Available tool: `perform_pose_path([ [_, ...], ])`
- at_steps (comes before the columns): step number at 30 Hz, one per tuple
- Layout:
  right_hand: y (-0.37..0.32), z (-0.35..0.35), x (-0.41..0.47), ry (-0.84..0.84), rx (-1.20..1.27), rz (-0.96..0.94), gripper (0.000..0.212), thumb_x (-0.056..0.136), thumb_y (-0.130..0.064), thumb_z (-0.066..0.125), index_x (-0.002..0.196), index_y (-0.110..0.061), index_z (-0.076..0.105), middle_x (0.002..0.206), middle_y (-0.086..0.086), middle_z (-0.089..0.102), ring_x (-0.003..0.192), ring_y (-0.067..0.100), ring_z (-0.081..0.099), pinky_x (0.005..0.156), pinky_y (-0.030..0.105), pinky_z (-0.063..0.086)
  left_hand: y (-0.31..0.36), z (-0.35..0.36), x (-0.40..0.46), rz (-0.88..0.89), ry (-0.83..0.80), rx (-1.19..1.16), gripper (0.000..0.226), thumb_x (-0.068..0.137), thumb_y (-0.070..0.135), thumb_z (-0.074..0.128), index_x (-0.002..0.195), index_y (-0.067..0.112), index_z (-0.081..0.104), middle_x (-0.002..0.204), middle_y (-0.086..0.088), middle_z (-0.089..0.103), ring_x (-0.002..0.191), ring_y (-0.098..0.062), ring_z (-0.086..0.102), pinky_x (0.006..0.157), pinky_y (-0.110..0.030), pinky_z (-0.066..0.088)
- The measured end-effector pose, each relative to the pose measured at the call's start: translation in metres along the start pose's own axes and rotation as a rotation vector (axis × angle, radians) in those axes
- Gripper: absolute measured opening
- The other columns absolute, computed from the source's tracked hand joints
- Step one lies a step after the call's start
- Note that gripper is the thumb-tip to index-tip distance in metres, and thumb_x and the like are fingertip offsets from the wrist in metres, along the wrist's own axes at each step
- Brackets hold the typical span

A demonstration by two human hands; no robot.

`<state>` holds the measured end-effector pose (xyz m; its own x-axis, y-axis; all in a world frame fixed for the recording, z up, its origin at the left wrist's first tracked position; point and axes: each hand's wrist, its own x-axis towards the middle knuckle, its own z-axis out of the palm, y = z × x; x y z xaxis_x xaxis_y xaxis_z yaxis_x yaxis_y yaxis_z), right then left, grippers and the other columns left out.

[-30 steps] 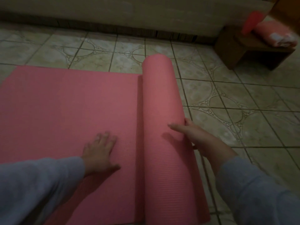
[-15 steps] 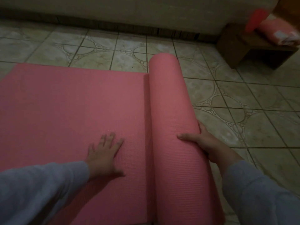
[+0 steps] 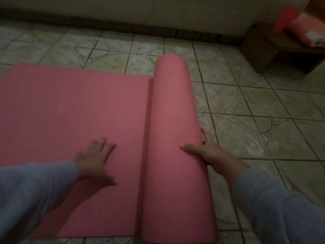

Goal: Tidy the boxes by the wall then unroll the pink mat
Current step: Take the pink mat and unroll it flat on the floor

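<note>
1. Two grey sleeves (image 3: 26, 191) were seen at the near edge of the view, one entering from each side.
2. The left hand (image 3: 93, 161) was laid flat, fingers spread, palm down on the unrolled part of the pink mat (image 3: 70, 111).
3. The right hand (image 3: 207, 152) was opened against the right side of the roll (image 3: 175, 138), with the thumb stretched over the top of it and the fingers tucked along its far side next to the floor; nothing was pinched.
4. The mat was spread flat over the tiled floor (image 3: 263, 111) to the left, and its remaining part was still wound into a thick roll lying just right of the flat part.
5. Farther back on the right, a low wooden bench (image 3: 260, 48) was set near the wall (image 3: 158, 11), with a blurred pink bundle (image 3: 309, 32) on top of it.
6. No boxes could be made out in the dim light.
</note>
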<state>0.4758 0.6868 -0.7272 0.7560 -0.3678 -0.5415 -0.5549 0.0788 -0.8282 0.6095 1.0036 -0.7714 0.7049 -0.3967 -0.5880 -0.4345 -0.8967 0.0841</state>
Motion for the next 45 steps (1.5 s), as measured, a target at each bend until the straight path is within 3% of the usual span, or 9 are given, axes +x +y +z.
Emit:
perform_pose_path([
  [5,-0.024,-0.041,0.003,0.067,-0.163,0.053,0.073,0.068,-0.011,0.076,0.129,-0.041,0.048,0.129,0.005,0.051,0.11,0.02,0.05,0.078,0.036,0.039,0.046,0.002,0.0,-0.009,0.06,-0.053,0.102,0.07,0.078,0.048,0.149,0.032,0.002,0.159,-0.006,-0.013,0.146,-0.034,-0.005,0.114,-0.056,0.017],
  [8,-0.044,-0.038,0.003,0.156,-0.227,0.06,0.035,0.079,-0.034,0.059,0.114,-0.028,0.059,0.117,0.003,0.062,0.102,0.02,0.055,0.077,0.037,0.038,0.083,0.005,-0.001,0.102,0.091,-0.012,0.098,0.075,0.073,0.048,0.149,0.03,0.0,0.159,-0.002,-0.013,0.146,-0.032,-0.005,0.114,-0.056,0.017],
  [13,-0.032,-0.012,-0.003,0.112,-0.169,-0.005,0.127,0.041,-0.055,0.086,0.147,-0.019,0.025,0.138,0.001,0.05,0.117,0.02,0.055,0.098,0.039,0.046,0.116,0.007,0.003,0.078,0.031,-0.047,0.113,0.067,0.075,0.057,0.148,0.031,-0.008,0.158,-0.003,-0.018,0.144,-0.037,-0.011,0.113,-0.059,0.013],
  [15,-0.024,-0.01,-0.005,0.169,-0.171,-0.02,0.14,0.033,-0.052,0.089,0.149,-0.025,0.015,0.141,0.0,0.045,0.122,0.021,0.049,0.105,0.04,0.04,0.114,0.01,0.004,0.048,0.008,-0.048,0.122,0.062,0.076,0.061,0.148,0.028,-0.011,0.158,-0.005,-0.021,0.144,-0.038,-0.012,0.113,-0.06,0.012],
  [22,-0.015,-0.031,-0.004,0.164,-0.011,-0.026,0.118,0.045,-0.023,0.091,0.144,-0.019,0.027,0.123,0.002,0.057,0.103,0.02,0.061,0.092,0.042,0.051,0.106,0.024,0.008,0.058,0.042,0.033,0.131,0.054,0.082,0.059,0.147,0.027,-0.016,0.155,-0.003,-0.028,0.144,-0.034,-0.015,0.112,-0.064,0.007],
  [33,-0.016,-0.008,0.005,0.086,0.066,-0.052,0.102,0.05,-0.014,0.09,0.137,-0.017,0.037,0.117,0.005,0.062,0.1,0.021,0.065,0.087,0.041,0.054,0.065,0.021,0.007,0.037,0.064,0.02,0.132,0.052,0.08,0.062,0.147,0.028,-0.014,0.157,-0.002,-0.025,0.145,-0.032,-0.013,0.111,-0.063,0.013],
  [37,-0.014,0.014,0.009,0.091,0.045,-0.094,0.103,0.05,-0.021,0.091,0.137,-0.022,0.038,0.109,-0.005,0.063,0.092,0.011,0.065,0.07,0.026,0.053,0.052,0.011,0.003,-0.01,0.022,-0.016,0.134,0.053,0.073,0.07,0.148,0.028,-0.012,0.157,-0.001,-0.024,0.145,-0.032,-0.013,0.111,-0.063,0.016],
  [43,-0.015,-0.013,0.006,0.074,-0.068,-0.029,0.12,0.052,-0.03,0.091,0.148,-0.022,0.02,0.134,0.004,0.052,0.108,0.02,0.06,0.094,0.04,0.049,0.064,0.009,0.01,-0.072,0.042,-0.198,0.11,0.069,0.072,0.056,0.149,0.029,-0.005,0.157,0.002,-0.022,0.145,-0.029,-0.016,0.111,-0.065,0.009],
  [45,-0.018,-0.033,0.001,0.112,-0.107,-0.016,0.115,0.062,-0.023,0.086,0.15,-0.029,0.013,0.135,0.006,0.044,0.104,0.019,0.058,0.083,0.036,0.051,0.065,0.01,0.012,-0.051,0.062,-0.182,0.105,0.071,0.072,0.054,0.149,0.032,-0.003,0.158,0.003,-0.019,0.145,-0.028,-0.015,0.112,-0.064,0.009],
])
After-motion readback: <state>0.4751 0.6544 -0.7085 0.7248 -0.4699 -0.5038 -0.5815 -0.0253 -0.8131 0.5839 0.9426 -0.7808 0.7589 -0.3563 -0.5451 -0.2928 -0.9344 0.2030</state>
